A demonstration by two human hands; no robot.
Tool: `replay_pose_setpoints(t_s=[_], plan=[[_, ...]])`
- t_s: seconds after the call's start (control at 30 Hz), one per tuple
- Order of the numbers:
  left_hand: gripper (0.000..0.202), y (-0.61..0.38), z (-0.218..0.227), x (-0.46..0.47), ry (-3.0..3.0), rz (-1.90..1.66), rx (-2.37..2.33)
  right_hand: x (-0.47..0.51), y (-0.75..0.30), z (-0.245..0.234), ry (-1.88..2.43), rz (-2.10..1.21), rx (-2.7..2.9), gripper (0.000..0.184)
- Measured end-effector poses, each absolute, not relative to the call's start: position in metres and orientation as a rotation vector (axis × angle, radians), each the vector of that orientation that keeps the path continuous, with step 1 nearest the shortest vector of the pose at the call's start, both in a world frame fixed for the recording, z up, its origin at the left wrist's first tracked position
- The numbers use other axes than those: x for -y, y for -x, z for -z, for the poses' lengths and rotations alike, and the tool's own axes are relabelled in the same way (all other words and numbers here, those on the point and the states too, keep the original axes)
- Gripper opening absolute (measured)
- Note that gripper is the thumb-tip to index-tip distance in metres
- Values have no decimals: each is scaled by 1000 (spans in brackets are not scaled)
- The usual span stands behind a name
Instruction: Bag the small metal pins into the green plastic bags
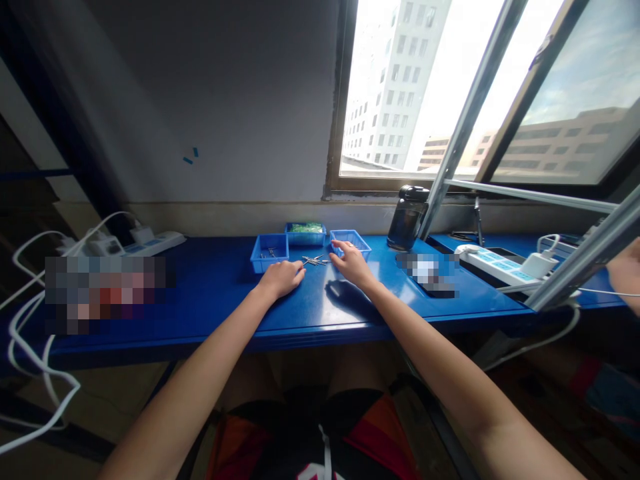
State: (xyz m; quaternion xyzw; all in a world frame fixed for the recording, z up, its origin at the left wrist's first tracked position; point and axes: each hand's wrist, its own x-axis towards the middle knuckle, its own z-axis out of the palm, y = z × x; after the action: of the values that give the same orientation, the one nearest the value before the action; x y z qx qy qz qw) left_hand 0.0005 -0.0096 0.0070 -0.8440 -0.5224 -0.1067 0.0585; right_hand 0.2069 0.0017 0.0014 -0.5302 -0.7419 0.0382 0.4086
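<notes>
On the blue tabletop lies a small pile of thin metal pieces, too small to name surely. My left hand rests on the table at the pile's left side, fingers curled together; what they hold, if anything, is hidden. Over the front of the right blue bin hovers my right hand, thumb and fingers apart, with nothing visible between them. The left blue bin, just behind my left hand, contains a few thin dark pieces. Between the two, farther back, a third blue bin holds something green in clear wrapping.
A dark bottle stands by a metal frame post at right. Nearer lies a partly blurred phone-like object. White power strips and cables flank the table. Another person's arm shows at far right.
</notes>
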Motion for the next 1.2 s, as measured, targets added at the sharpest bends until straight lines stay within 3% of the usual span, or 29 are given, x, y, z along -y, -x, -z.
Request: replay_pose_setpoints(t_s=[0.13,0.37,1.2], plan=[[37,0,-8,10,2566,329,1574,-4,-211,2,1381,-111,1871,59],[36,-1,-10,12,2587,324,1600,-2,-207,7,1350,-66,2166,32],[35,0,-6,8,2579,341,1597,5,-200,4,1433,49,2348,24]])
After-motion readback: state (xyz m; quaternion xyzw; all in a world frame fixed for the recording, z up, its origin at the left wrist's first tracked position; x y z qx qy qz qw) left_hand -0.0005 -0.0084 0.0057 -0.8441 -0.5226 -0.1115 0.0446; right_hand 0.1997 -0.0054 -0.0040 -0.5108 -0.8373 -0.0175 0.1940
